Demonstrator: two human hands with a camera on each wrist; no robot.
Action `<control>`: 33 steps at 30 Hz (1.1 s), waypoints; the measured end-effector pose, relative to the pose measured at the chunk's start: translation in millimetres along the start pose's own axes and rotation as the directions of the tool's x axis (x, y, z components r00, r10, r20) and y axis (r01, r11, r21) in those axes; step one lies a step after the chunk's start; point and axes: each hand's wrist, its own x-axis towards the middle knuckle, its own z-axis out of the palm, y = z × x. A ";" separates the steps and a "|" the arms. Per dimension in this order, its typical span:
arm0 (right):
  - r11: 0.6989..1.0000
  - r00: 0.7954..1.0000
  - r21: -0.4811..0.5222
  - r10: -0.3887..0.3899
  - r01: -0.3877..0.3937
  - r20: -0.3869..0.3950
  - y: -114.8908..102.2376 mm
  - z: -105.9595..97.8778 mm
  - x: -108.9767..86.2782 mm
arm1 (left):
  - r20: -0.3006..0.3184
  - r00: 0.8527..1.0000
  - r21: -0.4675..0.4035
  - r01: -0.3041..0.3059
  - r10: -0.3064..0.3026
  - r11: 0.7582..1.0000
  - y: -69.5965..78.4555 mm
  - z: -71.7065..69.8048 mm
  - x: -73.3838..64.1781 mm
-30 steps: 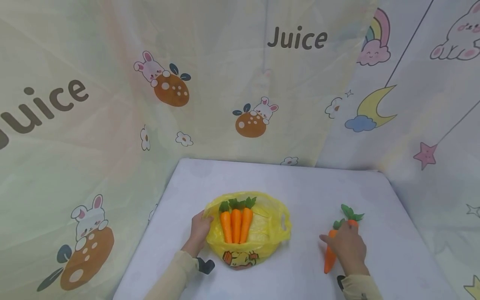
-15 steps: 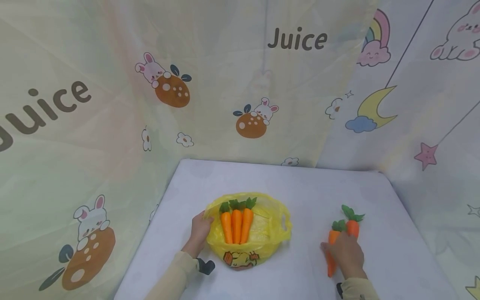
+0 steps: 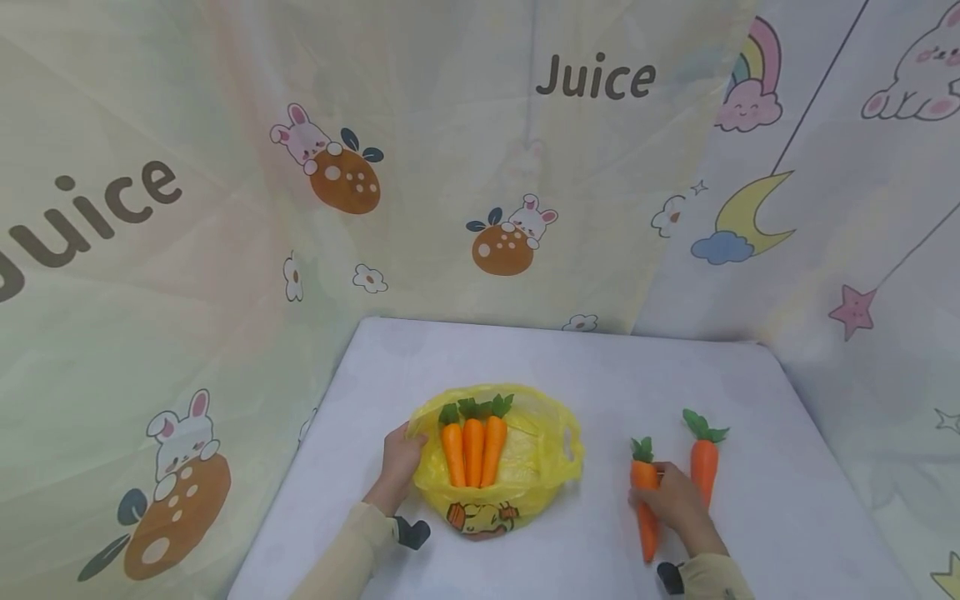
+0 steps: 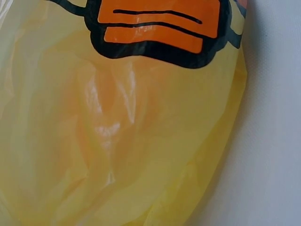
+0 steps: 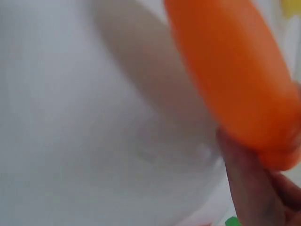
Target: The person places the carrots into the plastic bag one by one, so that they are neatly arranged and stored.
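A yellow plastic bag (image 3: 525,446) lies spread with its mouth up, and three carrots (image 3: 472,450) with green tops rest side by side in it. My left hand (image 3: 402,458) grips the bag's left rim; the left wrist view is filled by the bag's printed side (image 4: 127,117). To the right of the bag, my right hand (image 3: 677,500) holds a carrot (image 3: 645,500) near its thick end. Seen from the right wrist, this carrot (image 5: 230,66) casts a shadow on the white surface, with a finger (image 5: 249,179) against it. Another carrot (image 3: 703,467) lies just right of that hand.
The white table (image 3: 585,367) carries the bag and carrots. Printed curtains (image 3: 420,167) hang behind it and along both sides. A bag handle loop (image 3: 572,446) sticks out on the right, toward the held carrot.
My right hand has picked up the nearer of two carrots on the right and shifted it left, away from the other one. My left hand has stayed on the bag's rim.
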 end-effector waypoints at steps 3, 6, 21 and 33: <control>0.990 0.998 0.137 0.014 -0.023 0.066 -10.5 1.0 -2.2 | 0.000 1.000 -0.005 -0.005 0.005 1.000 -0.4 -0.3 0.1; 0.963 0.995 0.267 0.003 -0.030 0.101 -20.5 3.6 -3.7 | 0.000 1.000 -0.010 -0.006 0.006 1.000 -0.5 -0.2 0.1; 0.761 0.945 0.648 -0.240 0.041 0.222 -77.1 0.8 -18.2 | -0.018 1.000 -0.001 -0.001 0.001 1.000 2.4 0.1 0.7; 0.659 0.845 0.748 -0.440 0.072 0.306 -114.2 8.7 -17.2 | -0.002 1.000 -0.002 -0.005 0.005 1.000 -0.9 -0.8 2.1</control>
